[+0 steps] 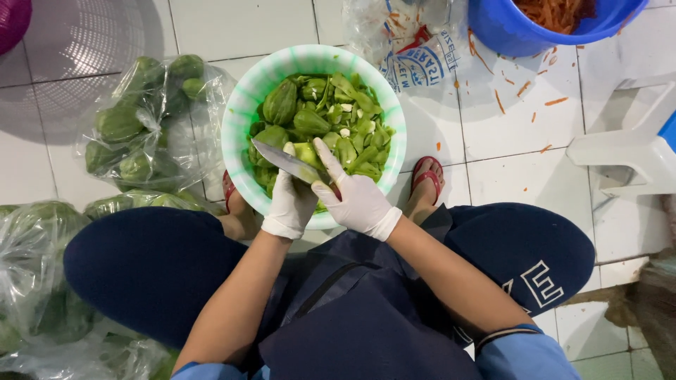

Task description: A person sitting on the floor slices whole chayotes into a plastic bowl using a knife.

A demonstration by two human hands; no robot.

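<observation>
Head view: left hand [290, 204], gloved, clamped on knife [287, 161]. Right hand [358, 200], gloved, grips green chayote piece [307, 153] against blade, over green-rimmed basin [239, 112] of cut chayote, on tiled floor [521, 119].

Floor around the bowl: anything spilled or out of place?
Yes. Orange shreds lie scattered on the white tiled floor below the blue tub, so some of its contents seem to have spilled. The green pieces stay inside the green bowl, where the left hand and right hand work with the knife.
</observation>
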